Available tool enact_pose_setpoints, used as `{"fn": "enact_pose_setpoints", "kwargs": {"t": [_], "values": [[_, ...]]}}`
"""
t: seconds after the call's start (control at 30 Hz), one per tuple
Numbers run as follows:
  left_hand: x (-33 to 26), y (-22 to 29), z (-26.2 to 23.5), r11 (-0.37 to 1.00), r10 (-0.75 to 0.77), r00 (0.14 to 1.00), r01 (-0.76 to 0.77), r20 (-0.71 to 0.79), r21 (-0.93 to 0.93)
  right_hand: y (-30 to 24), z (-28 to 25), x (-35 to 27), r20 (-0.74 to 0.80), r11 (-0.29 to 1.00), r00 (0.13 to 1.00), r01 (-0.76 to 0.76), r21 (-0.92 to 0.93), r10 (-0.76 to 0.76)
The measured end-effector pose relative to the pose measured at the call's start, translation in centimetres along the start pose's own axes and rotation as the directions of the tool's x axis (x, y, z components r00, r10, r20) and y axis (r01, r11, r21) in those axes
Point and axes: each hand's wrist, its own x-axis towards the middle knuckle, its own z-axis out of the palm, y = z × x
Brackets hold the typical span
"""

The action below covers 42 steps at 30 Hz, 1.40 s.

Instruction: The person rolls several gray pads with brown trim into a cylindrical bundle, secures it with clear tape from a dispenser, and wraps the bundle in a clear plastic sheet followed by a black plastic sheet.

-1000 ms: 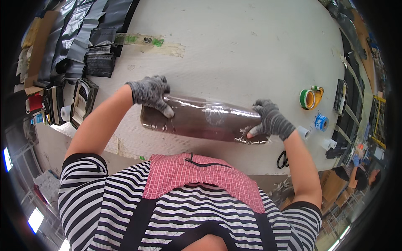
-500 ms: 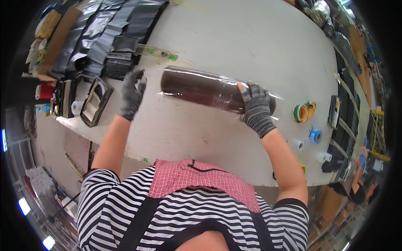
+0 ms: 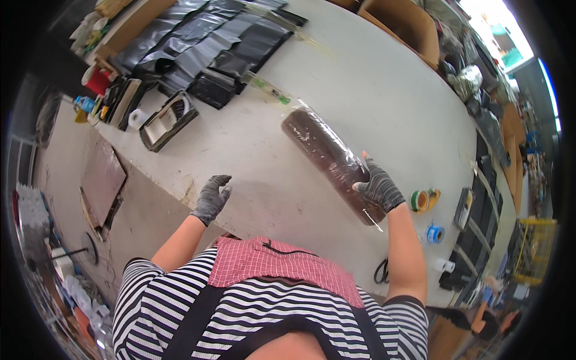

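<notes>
A dark brown roll wrapped in clear film (image 3: 321, 153) lies slantwise on the pale worktable (image 3: 252, 144), its far end up and to the left. My right hand (image 3: 379, 187), in a grey knit glove, grips the roll near its close end from above, thumb on one side and fingers on the other. Loose film glints along its edges. My left hand (image 3: 212, 198), gloved the same way, hovers by the table's near left edge, apart from the roll. Its fingers are loosely bent and apart, holding nothing.
Black plastic sheets (image 3: 258, 45) lie at the far left, beside a black tape-dispenser box (image 3: 168, 122). On the right are a green-rimmed tape roll (image 3: 420, 201), a blue tape roll (image 3: 435, 234) and dark strips (image 3: 480, 222). A cardboard box (image 3: 402, 27) stands at the back.
The view has turned. The roll now lies more steeply slanted under my right hand, which still grips it. My left hand has drawn back from the table's far left toward the near edge.
</notes>
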Motion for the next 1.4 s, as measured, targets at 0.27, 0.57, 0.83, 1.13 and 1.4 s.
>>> {"fn": "enact_pose_setpoints", "kwargs": {"t": [0.27,0.57,0.83,1.13,1.4], "values": [[4.6,2.4,-6.6,0.979,0.125,0.992,-0.123,0.0,0.159,-2.4,2.9,3.9,-0.193,0.878,0.972,0.024,-0.477,-0.131],[28.5,-8.2,-27.4,0.819,0.258,0.95,-0.119,-0.175,0.562,-1.4,8.3,-0.2,-0.41,0.975,0.911,-0.133,-0.178,0.049],[38.7,-9.8,-31.9,0.725,0.007,0.9,0.295,-0.435,0.622,-4.0,11.0,-1.6,-0.495,0.949,0.843,-0.298,-0.104,0.211],[47.2,-3.9,-37.6,0.875,0.243,0.791,0.072,-0.562,0.479,-5.3,11.3,-1.5,-0.539,0.932,0.824,-0.314,-0.18,0.173],[38.0,18.5,-28.2,0.511,0.852,0.515,-0.857,0.092,0.066,-4.3,9.9,-1.3,-0.521,0.908,0.843,-0.315,-0.277,0.133]]}}
